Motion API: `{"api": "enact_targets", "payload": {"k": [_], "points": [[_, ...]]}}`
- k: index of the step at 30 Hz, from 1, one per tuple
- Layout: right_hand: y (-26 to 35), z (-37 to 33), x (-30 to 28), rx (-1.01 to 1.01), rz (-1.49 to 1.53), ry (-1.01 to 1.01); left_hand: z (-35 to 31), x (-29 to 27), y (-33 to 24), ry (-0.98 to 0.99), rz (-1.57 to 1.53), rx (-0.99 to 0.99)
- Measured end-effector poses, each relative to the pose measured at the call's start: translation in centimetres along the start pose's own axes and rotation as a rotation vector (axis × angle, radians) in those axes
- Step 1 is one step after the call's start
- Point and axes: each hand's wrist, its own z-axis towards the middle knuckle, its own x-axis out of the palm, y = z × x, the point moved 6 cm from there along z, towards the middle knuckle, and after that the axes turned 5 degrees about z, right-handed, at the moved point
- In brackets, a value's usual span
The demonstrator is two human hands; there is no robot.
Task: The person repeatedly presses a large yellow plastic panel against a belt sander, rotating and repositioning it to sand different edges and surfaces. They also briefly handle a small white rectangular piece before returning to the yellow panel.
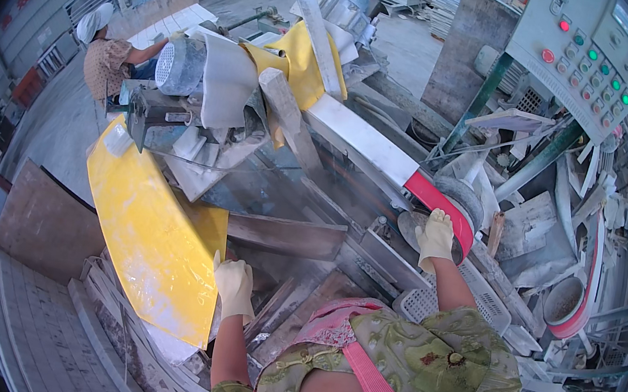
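Far L, a co-worker [107, 65] is seen, seated or bent (can't be told), nr a grey motor [182, 66]. L of ctr, a yellow sheet [148, 234] is hung at a slant, its R edge met by the gloved L hand [235, 287]; fingers are partly hidden, so whether the edge is pinched can't be told. Past ctr, a white cover [368, 138] is followed at its lower end by a red band [437, 198]. By that band & a grey disc [409, 227], the gloved R hand [435, 241] is placed, fingers pointed away; grip can't be told. Upper R, a control box [532, 46] w/ lit buttons is mounted on green posts [476, 102].
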Motion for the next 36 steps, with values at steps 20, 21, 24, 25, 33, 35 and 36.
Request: {"api": "enact_targets", "payload": {"k": [20, 21, 24, 25, 33, 35, 36], "points": [[-0.6, -0.7, 0.5, 0.020, -0.028, -0.046, 0.0, 0.2, 0.1, 0.020, 0.019, 0.001], [-0.7, -0.8, 0.4, 0.018, -0.016, -0.057, 0.0, 0.3, 0.1, 0.022, 0.024, 0.002], [-0.8, -0.8, 0.5, 0.036, -0.018, -0.044, -0.1, 0.5, 0.2, 0.032, 0.042, -0.001], [-0.9, -0.8, 0.5, 0.043, -0.017, -0.039, -0.1, 0.5, 0.2, 0.036, 0.050, 0.002], [-1.0, -1.3, 0.1, 0.060, -0.008, -0.034, 0.0, 0.4, 0.1, 0.051, 0.053, 0.004], [-1.1, -1.4, 0.0, 0.058, -0.014, -0.049, 0.0, 0.4, 0.1, 0.048, 0.053, 0.007], [-1.1, -1.5, 0.0, 0.058, -0.005, -0.046, 0.0, 0.4, 0.1, 0.048, 0.050, 0.006]]}}
